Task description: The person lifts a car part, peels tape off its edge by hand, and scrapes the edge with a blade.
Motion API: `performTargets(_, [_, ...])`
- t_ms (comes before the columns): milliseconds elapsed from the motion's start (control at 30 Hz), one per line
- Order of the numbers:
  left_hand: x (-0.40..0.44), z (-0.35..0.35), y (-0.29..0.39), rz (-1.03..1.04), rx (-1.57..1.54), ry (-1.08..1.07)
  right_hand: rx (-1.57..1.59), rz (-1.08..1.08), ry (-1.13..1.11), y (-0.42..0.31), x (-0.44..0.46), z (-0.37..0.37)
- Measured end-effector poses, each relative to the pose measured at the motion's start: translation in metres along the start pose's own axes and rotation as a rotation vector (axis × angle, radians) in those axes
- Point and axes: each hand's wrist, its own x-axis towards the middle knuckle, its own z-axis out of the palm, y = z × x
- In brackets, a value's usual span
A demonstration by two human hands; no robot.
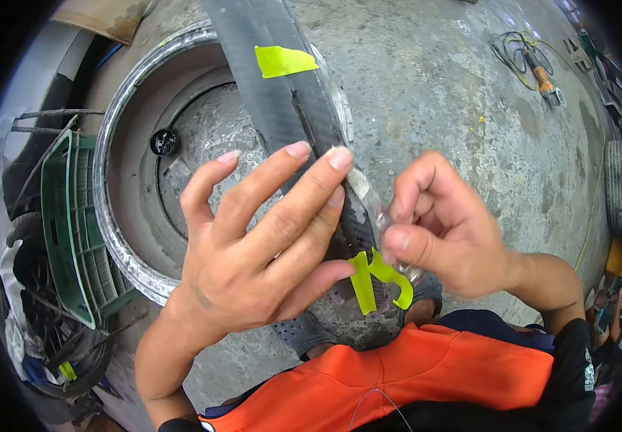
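Note:
A long dark trim piece (267,108) with a woven-looking surface runs from the top of the view down toward my lap. My left hand (253,234) lies over it with fingers spread, its fingertips touching the near edge of the piece. Along that edge runs a narrow clear plastic strip (365,193). Its lower end is pinched between the thumb and curled fingers of my right hand (451,230). One yellow-green tape piece (285,62) crosses the upper part. Lower down, a tape strip (363,284) and a curled tape piece (401,286) hang near my left thumb.
Beneath the trim piece, a large round ring (118,180) lies on the concrete floor, with a small black cup (164,142) inside it. A green crate (69,230) stands left. An orange power tool (543,81) with its cord and a tyre (616,187) are right.

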Motion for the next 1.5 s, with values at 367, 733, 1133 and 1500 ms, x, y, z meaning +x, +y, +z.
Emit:
performTargets(367, [-0.003,0.000,-0.003,-0.028,0.016,-0.006,-0.409,-0.242,-0.009,-0.003,-0.014,-0.004])
performTargets(733, [-0.002,0.000,-0.003,-0.017,0.018,-0.002,-0.505,-0.207,-0.018,-0.013,-0.008,0.001])
performTargets(1133, [-0.001,0.002,-0.004,0.004,-0.011,0.001,-0.213,0.051,-0.083,-0.028,0.002,-0.003])
performTargets(1500, [0.000,0.004,-0.002,0.003,-0.015,0.003,0.193,0.085,-0.044,-0.011,0.003,-0.007])
